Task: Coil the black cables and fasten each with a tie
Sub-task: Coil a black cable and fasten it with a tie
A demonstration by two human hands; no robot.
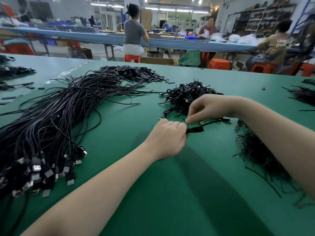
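1. Coiled cable point(196, 129): small black bundle at frame centre, held just above the green surface, pinched between both hands.
2. Loose cables point(56, 116): thick black sheaf sweeping from upper centre to lower left, USB plugs heaped at the lower-left end.
3. Finished coils point(189, 96): tangled black mound, centre right.
4. Ties point(259, 150): thin black strands piled at right edge.

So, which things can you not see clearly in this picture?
- Head view: tie at the right hand fingertips is too small to make out.
- Coiled cable: partly hidden inside the left hand.
- Tie heap: partly covered by the right forearm.
- Uncoiled cables: cut off at the left edge.
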